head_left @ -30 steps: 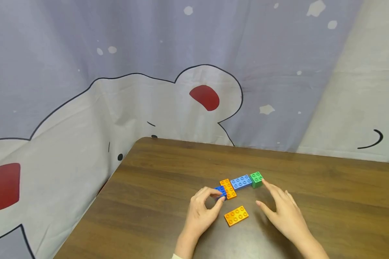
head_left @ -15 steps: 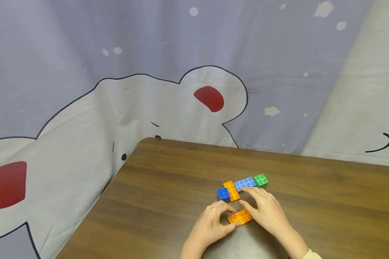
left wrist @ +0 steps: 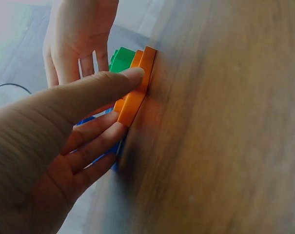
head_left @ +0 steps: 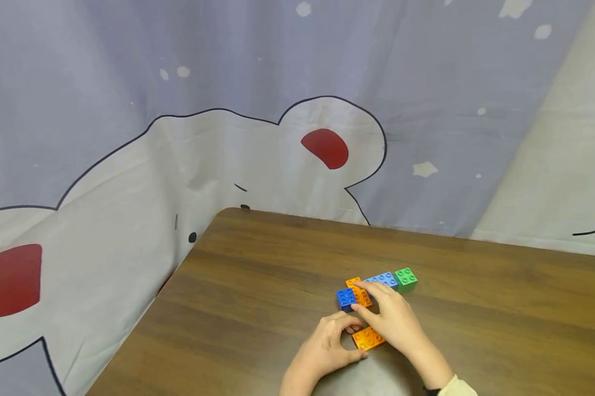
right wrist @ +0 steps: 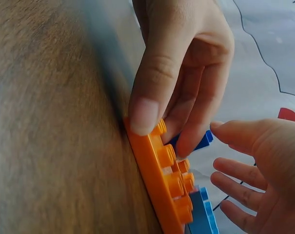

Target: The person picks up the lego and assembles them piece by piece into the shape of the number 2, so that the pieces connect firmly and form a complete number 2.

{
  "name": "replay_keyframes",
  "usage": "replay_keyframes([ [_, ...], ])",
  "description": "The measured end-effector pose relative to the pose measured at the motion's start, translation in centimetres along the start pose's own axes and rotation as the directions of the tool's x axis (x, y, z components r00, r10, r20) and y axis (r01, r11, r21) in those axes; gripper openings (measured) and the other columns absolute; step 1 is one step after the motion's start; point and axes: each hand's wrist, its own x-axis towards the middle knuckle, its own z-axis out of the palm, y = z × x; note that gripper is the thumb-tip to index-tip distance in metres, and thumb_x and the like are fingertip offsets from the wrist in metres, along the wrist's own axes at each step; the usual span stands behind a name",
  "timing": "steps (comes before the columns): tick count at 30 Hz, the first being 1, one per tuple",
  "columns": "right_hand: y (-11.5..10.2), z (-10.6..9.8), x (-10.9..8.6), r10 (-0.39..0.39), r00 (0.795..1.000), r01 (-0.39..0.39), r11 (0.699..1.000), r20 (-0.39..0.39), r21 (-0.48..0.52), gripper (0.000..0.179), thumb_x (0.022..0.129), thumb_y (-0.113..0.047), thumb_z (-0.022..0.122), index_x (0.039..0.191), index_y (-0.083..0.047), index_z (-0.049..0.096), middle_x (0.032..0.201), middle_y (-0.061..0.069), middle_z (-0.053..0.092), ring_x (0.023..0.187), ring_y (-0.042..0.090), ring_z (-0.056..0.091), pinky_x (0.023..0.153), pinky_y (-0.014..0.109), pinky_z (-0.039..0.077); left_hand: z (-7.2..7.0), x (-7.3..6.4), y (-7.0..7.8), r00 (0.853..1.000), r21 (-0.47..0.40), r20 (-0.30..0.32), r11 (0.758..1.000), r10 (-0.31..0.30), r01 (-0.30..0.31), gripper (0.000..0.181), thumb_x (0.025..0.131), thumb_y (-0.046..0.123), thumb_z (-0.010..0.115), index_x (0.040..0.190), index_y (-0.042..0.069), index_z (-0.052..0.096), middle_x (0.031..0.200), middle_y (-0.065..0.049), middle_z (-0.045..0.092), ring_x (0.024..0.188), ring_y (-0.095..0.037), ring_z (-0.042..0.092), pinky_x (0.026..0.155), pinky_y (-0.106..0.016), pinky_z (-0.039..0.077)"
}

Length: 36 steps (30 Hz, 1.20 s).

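Observation:
My left hand (head_left: 324,347) pinches the left end of an orange eight-stud toy brick (head_left: 367,339) lying on the table, thumb on the near side and fingers on the far side; the left wrist view shows this grip on the orange brick (left wrist: 136,100) too. Above that brick's far side, my right hand (head_left: 396,319) reaches left with thumb and fingers spread apart. Its fingertips overlap a second orange brick (head_left: 364,297) and come close to a dark blue square brick (head_left: 346,297). The right hand hides part of both orange bricks.
Beyond the second orange brick, a light blue brick (head_left: 389,279) and a green square brick (head_left: 406,279) continue the row. They lie on a brown wooden table (head_left: 258,264). A patterned curtain (head_left: 228,159) hangs along its far and left sides.
My left hand has left the dark blue brick and come nearer to grip the front orange brick. My right hand has moved left from beside the green brick. The view has shifted slightly.

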Motion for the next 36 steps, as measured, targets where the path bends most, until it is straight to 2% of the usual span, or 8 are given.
replay_keyframes([
  [4,-0.1,0.3,0.3,0.003,1.000,-0.003,1.000,0.014,-0.017,0.041,0.075,-0.033,0.066,0.110,-0.013,0.058,0.108,0.002,0.059,0.101,0.021,0.054,0.084,0.040,0.043,0.0,0.2,0.2,1.000,0.020,0.011,1.000,-0.014,0.014,0.035,0.064,0.024,0.076,0.093,0.012,0.062,0.085,0.005,0.058,0.076,-0.002,0.052,0.069,-0.010,0.042],
  [12,-0.2,1.1,0.6,0.009,0.998,-0.008,1.000,0.065,-0.009,0.036,0.073,-0.024,0.068,0.108,-0.018,0.059,0.104,-0.002,0.060,0.091,0.015,0.057,0.078,0.034,0.046,-0.7,0.3,0.6,0.984,0.002,0.088,0.988,-0.152,0.153,0.027,0.064,0.022,0.075,0.082,0.013,0.058,0.076,0.008,0.052,0.068,-0.001,0.046,0.059,-0.010,0.038],
  [19,0.0,1.6,0.8,-0.019,0.998,0.019,1.000,0.053,-0.001,0.037,0.072,-0.019,0.069,0.107,-0.019,0.059,0.099,-0.002,0.061,0.082,0.011,0.057,0.072,0.031,0.046,-0.6,0.5,0.6,0.983,0.007,0.092,0.988,-0.156,0.156,0.026,0.061,0.018,0.073,0.081,0.012,0.057,0.075,0.008,0.051,0.067,-0.001,0.046,0.059,-0.009,0.037],
  [26,0.2,1.3,1.3,-0.063,0.997,0.063,0.998,0.039,-0.012,0.033,0.069,-0.024,0.071,0.099,-0.016,0.060,0.093,-0.003,0.061,0.084,0.013,0.057,0.073,0.031,0.046,-0.3,0.5,0.5,0.989,0.006,0.053,0.991,-0.135,0.135,0.027,0.058,0.014,0.072,0.080,0.011,0.058,0.074,0.008,0.052,0.066,0.000,0.047,0.058,-0.006,0.037],
  [32,-0.1,0.2,1.0,-0.001,0.999,0.000,1.000,0.038,0.026,0.036,0.068,-0.030,0.072,0.100,-0.021,0.056,0.081,-0.006,0.060,0.066,0.008,0.052,0.059,0.023,0.043,-0.3,0.6,0.2,0.987,-0.024,0.072,0.989,-0.146,0.148,0.026,0.058,0.015,0.074,0.080,0.011,0.060,0.074,0.008,0.052,0.065,0.002,0.047,0.056,-0.007,0.037],
  [36,-0.1,-0.7,0.4,0.023,1.000,-0.024,0.999,0.014,0.043,0.038,0.069,-0.033,0.072,0.101,-0.022,0.056,0.080,-0.007,0.059,0.064,0.008,0.050,0.056,0.023,0.040,-0.3,0.8,0.0,0.991,-0.007,0.071,0.993,-0.114,0.115,0.026,0.058,0.017,0.076,0.079,0.010,0.063,0.072,0.007,0.052,0.063,0.002,0.046,0.055,-0.006,0.036],
])
